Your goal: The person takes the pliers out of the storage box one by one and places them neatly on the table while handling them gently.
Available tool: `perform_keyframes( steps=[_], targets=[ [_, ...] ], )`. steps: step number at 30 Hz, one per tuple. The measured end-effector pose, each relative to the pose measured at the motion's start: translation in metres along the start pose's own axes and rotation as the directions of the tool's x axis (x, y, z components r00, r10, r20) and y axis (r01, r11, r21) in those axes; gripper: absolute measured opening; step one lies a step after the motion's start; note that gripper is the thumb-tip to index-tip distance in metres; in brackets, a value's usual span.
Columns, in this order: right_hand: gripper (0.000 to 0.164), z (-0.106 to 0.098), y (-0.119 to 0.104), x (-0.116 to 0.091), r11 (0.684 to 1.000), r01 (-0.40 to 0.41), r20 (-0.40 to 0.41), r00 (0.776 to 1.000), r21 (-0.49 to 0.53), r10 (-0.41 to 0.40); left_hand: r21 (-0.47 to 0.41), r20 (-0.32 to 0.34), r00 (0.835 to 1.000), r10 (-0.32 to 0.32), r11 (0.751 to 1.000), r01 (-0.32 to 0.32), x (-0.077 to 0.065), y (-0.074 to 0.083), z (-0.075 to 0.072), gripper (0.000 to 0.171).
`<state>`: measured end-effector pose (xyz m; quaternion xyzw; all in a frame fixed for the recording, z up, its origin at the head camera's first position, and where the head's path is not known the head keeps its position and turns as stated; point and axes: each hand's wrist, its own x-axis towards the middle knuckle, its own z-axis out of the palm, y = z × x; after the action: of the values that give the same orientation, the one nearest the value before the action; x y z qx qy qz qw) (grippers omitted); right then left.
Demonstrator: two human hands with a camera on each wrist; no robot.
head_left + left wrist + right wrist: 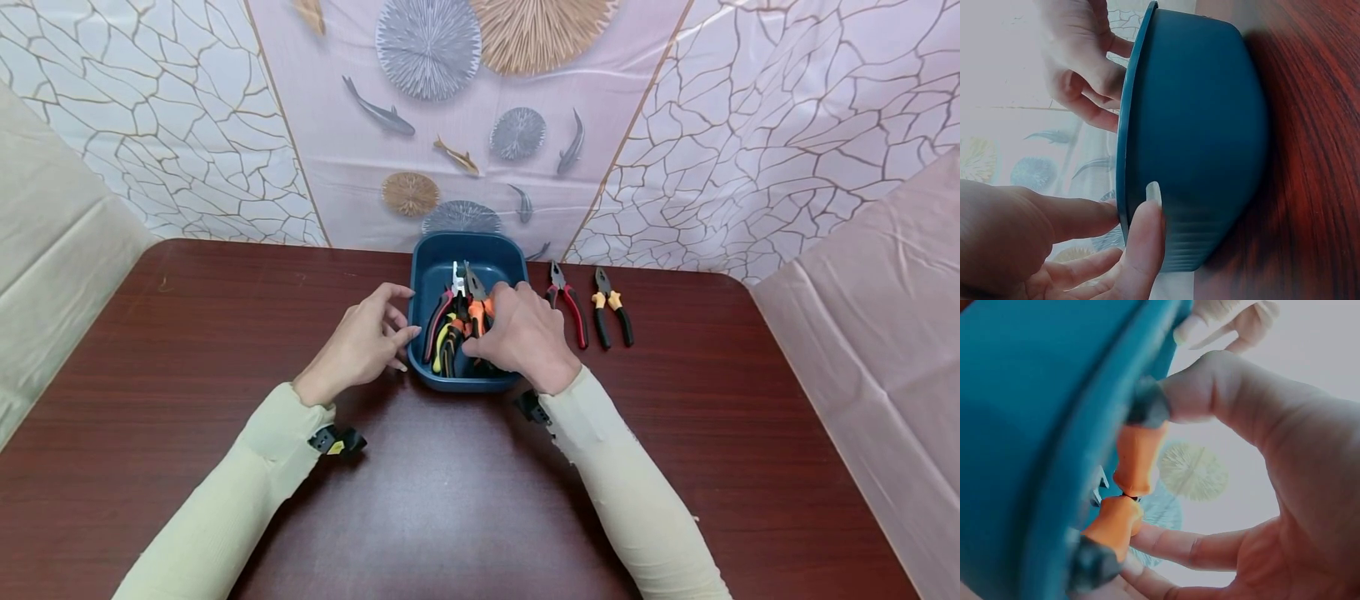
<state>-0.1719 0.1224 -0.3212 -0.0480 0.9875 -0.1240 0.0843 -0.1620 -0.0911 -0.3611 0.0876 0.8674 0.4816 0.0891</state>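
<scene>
A blue plastic bin (468, 385) stands at the back middle of the table, holding several pliers with red, yellow-green and orange grips. My right hand (521, 329) reaches over its right side and holds orange-and-black handled pliers (1138, 459) by the handles, thumb on one and fingers at the other. Their grey jaws point toward the bin's far wall. At the left wall, my left hand (360, 337) touches the bin, with one fingertip at the rim and another against the outer side in the left wrist view. Part of the pliers is hidden behind my right hand.
Right of the bin, red-and-black pliers (568, 304) and yellow-and-black pliers (611, 308) lie side by side on the dark red wooden table (712, 433). A patterned cloth (465, 133) hangs behind the table's far edge. Pale cloth (862, 350) borders the right side.
</scene>
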Motion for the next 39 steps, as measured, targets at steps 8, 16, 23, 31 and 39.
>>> perform_keyframes(
  steps=[8,16,23,31,39],
  targets=[
    [0.062,-0.011,0.007,-0.003,0.999,-0.013,-0.022,1.0,0.036,0.013,0.006,-0.005,1.0,0.01,1.0,-0.01,0.001,-0.001,0.0,0.053],
    [0.063,-0.025,0.023,-0.004,0.996,-0.009,-0.059,0.998,0.088,0.015,0.018,-0.009,1.0,0.012,1.0,-0.012,0.001,-0.002,0.0,0.052],
    [0.058,-0.041,0.038,-0.005,0.989,-0.042,-0.062,0.997,0.14,0.051,0.004,-0.009,1.0,0.015,1.0,-0.015,0.001,-0.002,0.0,0.052],
    [0.055,-0.054,0.056,-0.008,0.983,-0.066,-0.104,0.991,0.17,0.085,-0.04,0.004,1.0,-0.01,0.999,0.01,0.001,0.0,0.001,0.054],
    [0.057,-0.063,0.071,-0.009,0.977,-0.087,-0.108,0.988,0.194,0.109,-0.054,-0.009,1.0,-0.009,0.999,0.008,0.001,0.0,0.0,0.053]
  ],
)
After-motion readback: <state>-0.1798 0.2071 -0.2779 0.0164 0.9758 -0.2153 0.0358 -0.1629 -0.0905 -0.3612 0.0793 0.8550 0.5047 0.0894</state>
